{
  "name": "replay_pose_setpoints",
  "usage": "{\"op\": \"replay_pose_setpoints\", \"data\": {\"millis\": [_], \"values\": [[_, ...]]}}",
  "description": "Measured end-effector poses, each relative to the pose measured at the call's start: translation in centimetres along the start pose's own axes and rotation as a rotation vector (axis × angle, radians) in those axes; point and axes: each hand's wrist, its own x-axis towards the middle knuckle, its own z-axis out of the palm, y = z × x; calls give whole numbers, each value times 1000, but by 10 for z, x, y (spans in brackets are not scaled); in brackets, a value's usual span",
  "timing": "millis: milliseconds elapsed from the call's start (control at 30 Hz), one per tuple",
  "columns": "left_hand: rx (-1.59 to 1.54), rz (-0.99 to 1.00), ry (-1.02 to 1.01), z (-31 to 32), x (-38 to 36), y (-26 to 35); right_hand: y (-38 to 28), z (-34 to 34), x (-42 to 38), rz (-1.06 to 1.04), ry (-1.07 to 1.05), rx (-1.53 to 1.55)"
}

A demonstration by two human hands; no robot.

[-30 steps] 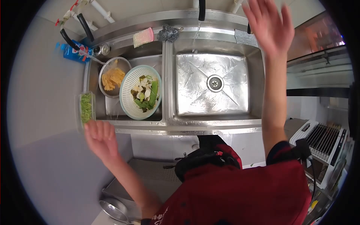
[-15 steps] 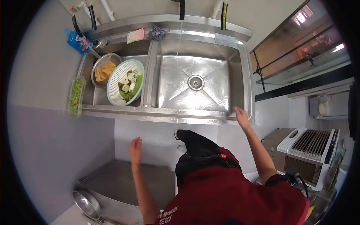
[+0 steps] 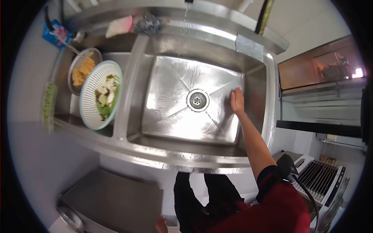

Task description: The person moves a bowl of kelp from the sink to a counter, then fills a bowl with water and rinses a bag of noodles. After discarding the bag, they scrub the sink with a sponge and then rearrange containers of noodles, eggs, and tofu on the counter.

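My right hand [image 3: 237, 101] is over the right part of the large sink basin [image 3: 178, 85], its fingers stretched out and holding nothing. Whether it touches the metal I cannot tell. Water lies on the basin floor around the round drain [image 3: 197, 100]. My left hand [image 3: 161, 224] is low at the bottom edge of the view, beside my dark trousers, only partly seen; its fingers are too unclear to read. In the left compartment stand a white-green colander [image 3: 88, 101] with vegetables [image 3: 107, 97] and a metal bowl [image 3: 96, 57] with orange-yellow pieces [image 3: 82, 70].
A pink-white sponge [image 3: 119, 26] and a steel scrubber [image 3: 148, 24] lie on the back ledge. A blue bottle [image 3: 56, 34] stands at the left corner, above a container of greens [image 3: 49, 101]. A grey metal surface [image 3: 116, 196] is at the lower left.
My right hand has moved from the sink's front edge into the basin area. My left hand has dropped to the bottom of the view. The camera has come closer to the sink and tilted.
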Motion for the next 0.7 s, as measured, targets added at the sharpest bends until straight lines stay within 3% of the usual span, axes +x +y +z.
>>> {"op": "replay_pose_setpoints", "data": {"millis": [67,133,167,200,267,300,433,500,633,700], "values": [[-15,-120,-10,17,-19,18,12,26,24,1,-41,-43],[138,112,110,41,-36,28,13,40,34,-71,137,-137],[115,-52,14,44,-35,34,9,39,33,-74,180,-47],[116,-77,13,48,-34,42,9,43,30,-77,156,-51],[-187,-108,-53,62,-31,59,9,44,27,-151,188,67],[-256,-255,-21,73,-26,64,-1,43,22,-199,162,127],[-313,-206,-71,76,-26,132,-36,60,-3,-338,22,202],[-601,-357,-41,79,-24,148,-55,64,-13,-363,-22,260],[-555,-337,-49,73,-30,160,-83,55,-28,-411,-228,487],[-550,-354,-25,69,-33,156,-74,49,-25,-352,-172,487]]}}
